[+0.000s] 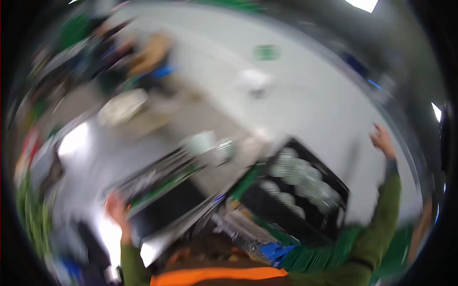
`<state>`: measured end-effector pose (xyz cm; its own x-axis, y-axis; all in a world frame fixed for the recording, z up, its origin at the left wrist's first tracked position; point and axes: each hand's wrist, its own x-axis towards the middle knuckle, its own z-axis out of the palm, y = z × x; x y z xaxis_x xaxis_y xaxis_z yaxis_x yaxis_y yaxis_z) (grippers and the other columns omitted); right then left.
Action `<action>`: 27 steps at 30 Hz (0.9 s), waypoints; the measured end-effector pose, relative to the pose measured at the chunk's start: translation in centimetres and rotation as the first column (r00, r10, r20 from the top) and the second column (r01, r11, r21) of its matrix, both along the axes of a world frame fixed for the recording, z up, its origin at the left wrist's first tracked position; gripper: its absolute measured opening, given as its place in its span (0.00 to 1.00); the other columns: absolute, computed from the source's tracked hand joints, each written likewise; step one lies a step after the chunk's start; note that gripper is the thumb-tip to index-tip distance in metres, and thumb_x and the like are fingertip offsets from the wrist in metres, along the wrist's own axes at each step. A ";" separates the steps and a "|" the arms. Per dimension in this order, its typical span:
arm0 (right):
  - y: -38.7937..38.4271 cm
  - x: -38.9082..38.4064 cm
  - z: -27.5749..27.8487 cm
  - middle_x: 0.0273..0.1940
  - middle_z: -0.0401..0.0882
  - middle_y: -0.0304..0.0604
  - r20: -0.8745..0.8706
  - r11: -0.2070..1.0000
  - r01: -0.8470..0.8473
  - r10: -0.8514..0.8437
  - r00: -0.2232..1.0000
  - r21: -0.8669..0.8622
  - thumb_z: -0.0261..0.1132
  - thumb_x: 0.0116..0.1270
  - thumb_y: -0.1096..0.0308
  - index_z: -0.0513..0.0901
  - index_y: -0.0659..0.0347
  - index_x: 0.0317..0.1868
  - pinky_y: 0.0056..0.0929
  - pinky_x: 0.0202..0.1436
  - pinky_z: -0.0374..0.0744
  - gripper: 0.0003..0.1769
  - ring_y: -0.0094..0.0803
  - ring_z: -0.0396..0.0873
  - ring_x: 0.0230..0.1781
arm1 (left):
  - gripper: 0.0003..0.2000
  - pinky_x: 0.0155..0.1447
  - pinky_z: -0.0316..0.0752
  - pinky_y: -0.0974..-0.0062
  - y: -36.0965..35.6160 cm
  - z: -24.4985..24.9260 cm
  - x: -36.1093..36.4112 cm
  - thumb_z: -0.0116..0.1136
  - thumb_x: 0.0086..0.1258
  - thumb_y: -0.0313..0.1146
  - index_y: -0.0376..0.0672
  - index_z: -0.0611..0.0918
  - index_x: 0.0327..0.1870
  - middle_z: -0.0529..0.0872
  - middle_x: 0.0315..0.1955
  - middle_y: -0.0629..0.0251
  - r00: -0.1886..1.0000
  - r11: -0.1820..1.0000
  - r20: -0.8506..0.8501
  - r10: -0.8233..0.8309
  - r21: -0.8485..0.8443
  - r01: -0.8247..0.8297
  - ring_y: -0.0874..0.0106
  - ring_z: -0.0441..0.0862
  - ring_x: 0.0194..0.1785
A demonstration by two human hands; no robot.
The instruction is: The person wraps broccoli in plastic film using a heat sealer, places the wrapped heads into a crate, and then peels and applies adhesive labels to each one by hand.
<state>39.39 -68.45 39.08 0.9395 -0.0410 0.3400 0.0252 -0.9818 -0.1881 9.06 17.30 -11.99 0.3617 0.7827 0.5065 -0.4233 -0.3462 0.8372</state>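
Several pale, ribbed pieces [298, 171], rounded, blurred, in a black crate [257, 202]

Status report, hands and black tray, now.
Left hand beside dark panel, grip blurred. Right hand extended, apparently empty. Black tray holds pale pieces, neither hand at it.

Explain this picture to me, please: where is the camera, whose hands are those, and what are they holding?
There is no robot here. A person wears the camera on their head, so this single, curved view looks forward and down past their green sleeves. The left hand is beside a dark panel with metal edges; blur hides whether it touches or grips anything. The right hand is raised, and I see nothing in it. Between them, a black tray holds pale, rounded, ribbed-looking pieces, too blurred to name. Farther off is a whitish oval thing.
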 end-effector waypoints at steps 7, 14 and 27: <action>41.3 -1.1 -17.2 0.39 0.83 0.49 -0.708 0.470 -0.882 0.636 0.307 0.039 0.71 0.61 0.69 0.71 0.59 0.70 0.36 0.44 0.83 0.35 0.39 0.85 0.38 | 0.10 0.42 0.78 0.80 -10.1 14.0 -5.8 0.61 0.75 0.35 0.36 0.85 0.44 0.87 0.31 0.69 0.928 0.949 -0.341 -0.148 -0.314 0.036 0.81 0.83 0.36; 72.6 -16.6 -22.8 0.46 0.80 0.53 -0.620 -0.318 -0.936 0.706 -0.341 0.152 0.70 0.63 0.62 0.75 0.58 0.63 0.45 0.50 0.77 0.29 0.54 0.78 0.48 | 0.08 0.44 0.78 0.81 -3.9 12.3 -16.8 0.61 0.73 0.30 0.34 0.85 0.45 0.88 0.34 0.67 0.899 0.886 -0.377 0.223 -0.307 -0.348 0.79 0.86 0.38; 98.8 -35.6 -31.1 0.52 0.82 0.52 -0.600 -0.661 -0.644 0.352 -0.719 0.384 0.67 0.68 0.58 0.74 0.59 0.66 0.41 0.53 0.80 0.29 0.44 0.83 0.49 | 0.08 0.40 0.77 0.81 0.8 9.4 -23.5 0.61 0.73 0.31 0.35 0.85 0.44 0.87 0.31 0.69 0.723 0.555 -0.411 0.555 -0.464 -0.690 0.81 0.84 0.34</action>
<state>3.76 30.31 8.02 -0.7377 0.5827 -0.3410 0.6637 0.5335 -0.5243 -14.46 18.11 -2.64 -0.2935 0.9491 -0.1144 -0.0923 0.0910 0.9916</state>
